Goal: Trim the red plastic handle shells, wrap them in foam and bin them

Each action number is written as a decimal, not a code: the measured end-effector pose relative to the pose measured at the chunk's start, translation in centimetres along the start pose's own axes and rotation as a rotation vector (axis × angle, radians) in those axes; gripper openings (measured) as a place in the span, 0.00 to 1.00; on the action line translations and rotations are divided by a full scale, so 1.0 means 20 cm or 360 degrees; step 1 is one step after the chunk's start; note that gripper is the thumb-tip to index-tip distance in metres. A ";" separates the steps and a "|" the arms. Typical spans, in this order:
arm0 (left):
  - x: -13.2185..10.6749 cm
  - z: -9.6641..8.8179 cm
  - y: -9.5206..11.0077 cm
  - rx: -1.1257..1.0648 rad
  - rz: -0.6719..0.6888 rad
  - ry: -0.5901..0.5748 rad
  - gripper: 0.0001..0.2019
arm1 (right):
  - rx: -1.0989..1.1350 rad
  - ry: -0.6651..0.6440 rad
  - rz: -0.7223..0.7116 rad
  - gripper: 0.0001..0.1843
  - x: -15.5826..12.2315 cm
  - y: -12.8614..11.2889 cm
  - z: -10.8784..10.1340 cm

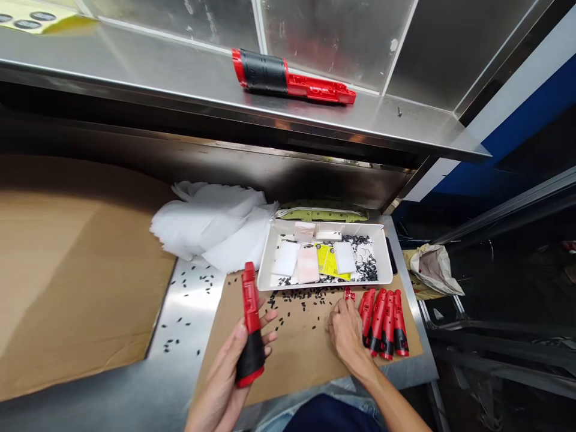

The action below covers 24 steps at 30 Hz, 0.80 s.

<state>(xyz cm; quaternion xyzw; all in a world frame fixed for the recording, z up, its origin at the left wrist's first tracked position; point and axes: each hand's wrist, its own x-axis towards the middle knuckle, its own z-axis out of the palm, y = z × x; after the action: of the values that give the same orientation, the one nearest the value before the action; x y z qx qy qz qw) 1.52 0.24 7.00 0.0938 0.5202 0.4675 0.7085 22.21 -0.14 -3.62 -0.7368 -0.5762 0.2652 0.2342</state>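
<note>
My left hand (231, 357) is closed around a red-and-black plastic tool housing (252, 324), its narrow red end pointing up and its wide black end low in the palm. Over the brown cardboard sheet (297, 360), my right hand (347, 330) has its fingers closed on a red plastic part (350, 294). Only the tip of that part shows beyond the fingers; the hand hides the rest. Just right of this hand, several similar red-and-black housings (387, 324) lie side by side.
A white tray (326, 287) holds foam pads, yellow labels and small black pieces. More black pieces (301, 297) are scattered around. White foam sheets (216, 225) and a large cardboard piece (76, 270) lie left. Another housing (265, 72) rests on the metal shelf (157, 78).
</note>
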 end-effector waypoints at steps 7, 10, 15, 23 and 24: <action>-0.14 0.12 -0.03 -0.0425 -0.0264 -0.0327 0.08 | 0.0826 0.0105 -0.0374 0.06 -0.23 -0.23 -0.44; -0.20 0.20 -0.07 -0.0399 -0.0184 -0.0381 0.09 | 0.1218 0.0527 -0.0728 0.18 -0.35 -0.33 -0.54; -0.26 0.25 -0.11 -0.0357 -0.0277 -0.0562 0.10 | 0.1069 0.0803 -0.1006 0.19 -0.43 -0.45 -0.52; -0.27 0.23 -0.15 -0.0382 -0.0299 -0.0615 0.14 | 0.0988 0.0699 -0.0994 0.17 -0.48 -0.38 -0.51; -0.27 0.22 -0.16 -0.0415 -0.0308 -0.0633 0.14 | 0.1005 0.0763 -0.0945 0.15 -0.49 -0.39 -0.49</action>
<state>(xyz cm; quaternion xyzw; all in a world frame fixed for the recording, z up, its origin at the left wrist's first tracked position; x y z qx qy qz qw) 6.86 -3.94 10.49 0.0416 0.3126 0.4332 0.8444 21.20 -8.29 9.99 -0.4742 -0.5827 0.1716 0.6373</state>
